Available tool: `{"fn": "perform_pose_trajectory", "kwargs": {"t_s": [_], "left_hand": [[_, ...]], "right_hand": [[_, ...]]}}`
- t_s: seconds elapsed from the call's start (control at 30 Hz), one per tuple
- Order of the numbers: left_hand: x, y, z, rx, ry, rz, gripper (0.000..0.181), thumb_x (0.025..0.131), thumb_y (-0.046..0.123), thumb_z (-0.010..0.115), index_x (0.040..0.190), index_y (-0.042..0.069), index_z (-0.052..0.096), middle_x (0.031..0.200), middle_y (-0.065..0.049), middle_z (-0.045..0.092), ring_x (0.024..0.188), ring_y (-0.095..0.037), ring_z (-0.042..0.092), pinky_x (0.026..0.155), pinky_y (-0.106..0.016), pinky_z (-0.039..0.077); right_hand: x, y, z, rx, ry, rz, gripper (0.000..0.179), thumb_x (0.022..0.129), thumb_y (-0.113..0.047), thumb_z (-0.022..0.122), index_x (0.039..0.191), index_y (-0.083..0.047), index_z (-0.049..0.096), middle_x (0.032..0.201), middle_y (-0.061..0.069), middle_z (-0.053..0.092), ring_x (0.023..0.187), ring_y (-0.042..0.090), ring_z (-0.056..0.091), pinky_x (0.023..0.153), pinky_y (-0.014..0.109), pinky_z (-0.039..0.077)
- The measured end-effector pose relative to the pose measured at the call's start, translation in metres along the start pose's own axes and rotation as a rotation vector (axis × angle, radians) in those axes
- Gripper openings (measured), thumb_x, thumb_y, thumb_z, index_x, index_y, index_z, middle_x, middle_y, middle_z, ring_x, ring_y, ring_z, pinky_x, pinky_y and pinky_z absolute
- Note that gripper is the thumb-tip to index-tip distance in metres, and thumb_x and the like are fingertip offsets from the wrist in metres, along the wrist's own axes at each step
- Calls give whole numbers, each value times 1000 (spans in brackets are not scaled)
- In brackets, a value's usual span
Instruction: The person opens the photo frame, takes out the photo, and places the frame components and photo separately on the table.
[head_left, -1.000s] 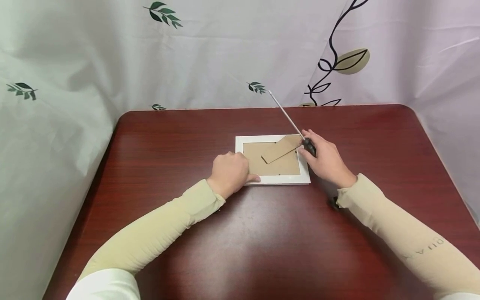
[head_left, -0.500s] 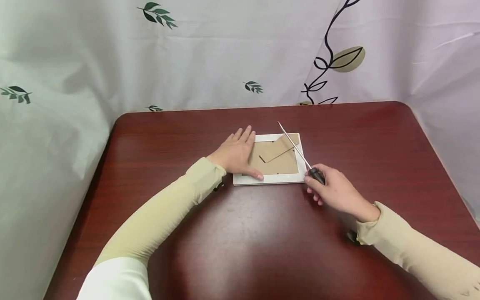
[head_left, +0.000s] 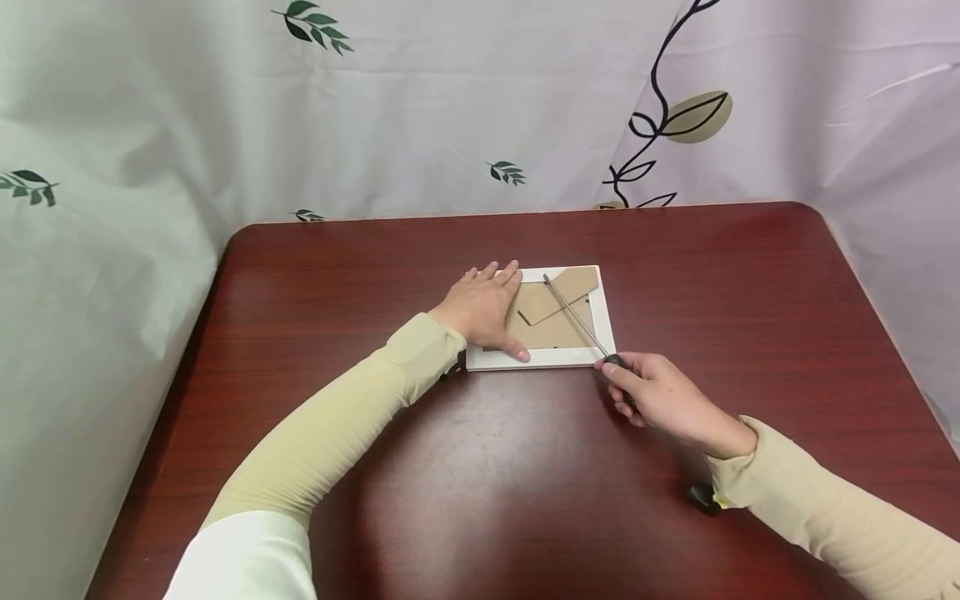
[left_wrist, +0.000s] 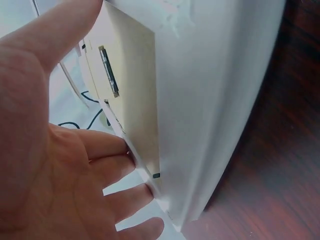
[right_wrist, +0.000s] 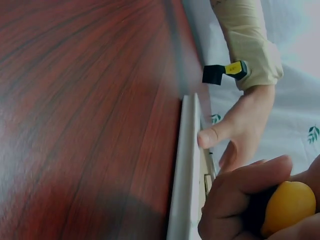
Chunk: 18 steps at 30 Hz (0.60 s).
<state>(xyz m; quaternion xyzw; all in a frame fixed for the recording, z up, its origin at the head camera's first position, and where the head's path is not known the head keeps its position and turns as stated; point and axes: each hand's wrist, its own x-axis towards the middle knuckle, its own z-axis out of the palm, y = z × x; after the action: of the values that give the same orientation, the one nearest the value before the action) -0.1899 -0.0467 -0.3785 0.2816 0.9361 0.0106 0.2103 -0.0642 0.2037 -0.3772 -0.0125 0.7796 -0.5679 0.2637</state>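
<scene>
A white picture frame (head_left: 564,359) lies face down, its brown backing board (head_left: 542,337) and angled stand flap (head_left: 572,290) uppermost. My left hand (head_left: 483,312) rests on the frame's left side, fingers spread to the far edge and thumb on the near rim. A small dark tab (left_wrist: 156,175) shows at the board's edge in the left wrist view. In my right hand (head_left: 663,395) I grip a screwdriver (head_left: 577,318) by its black handle, whose yellow end (right_wrist: 290,206) shows in the right wrist view. The screwdriver's shaft crosses over the board, its tip at the far inner edge.
The dark red wooden table (head_left: 465,500) has rounded far corners. A pale curtain (head_left: 420,108) with leaf prints hangs behind it. Black wrist mounts are strapped under both sleeves, one wrist mount (right_wrist: 220,72) showing yellow in the right wrist view.
My left hand has gone from curled at the frame's edge to spread flat over its left side. The right hand has drawn back toward the near right corner, and the screwdriver tip has dropped onto the frame area.
</scene>
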Motion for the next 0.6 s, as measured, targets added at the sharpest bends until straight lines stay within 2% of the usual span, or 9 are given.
{"fn": "perform_pose_trajectory", "kwargs": {"t_s": [0.13, 0.23, 0.6], "left_hand": [[0, 2, -1, 23, -2, -14, 133, 68, 75, 77, 161, 5, 14, 168, -8, 8, 154, -33, 10, 124, -48, 9], [1, 2, -2, 41, -10, -20, 133, 68, 76, 76, 161, 5, 14, 168, -8, 7, 154, -33, 10, 124, -48, 8], [3, 4, -3, 38, -30, -28, 133, 68, 75, 77, 161, 6, 13, 168, -7, 6, 154, -33, 9, 124, -47, 7]], "right_hand": [[0, -2, 0, 42, -21, 45, 31, 107, -14, 42, 121, 13, 52, 70, 4, 48, 54, 10, 45, 45, 21, 38], [0, -3, 0, 58, -41, 63, 32, 107, -13, 40, 122, 13, 50, 70, 3, 47, 53, 9, 43, 44, 20, 37], [0, -24, -4, 70, -96, 151, 24, 107, -13, 41, 102, 9, 49, 72, 3, 47, 49, 8, 42, 42, 18, 38]]}}
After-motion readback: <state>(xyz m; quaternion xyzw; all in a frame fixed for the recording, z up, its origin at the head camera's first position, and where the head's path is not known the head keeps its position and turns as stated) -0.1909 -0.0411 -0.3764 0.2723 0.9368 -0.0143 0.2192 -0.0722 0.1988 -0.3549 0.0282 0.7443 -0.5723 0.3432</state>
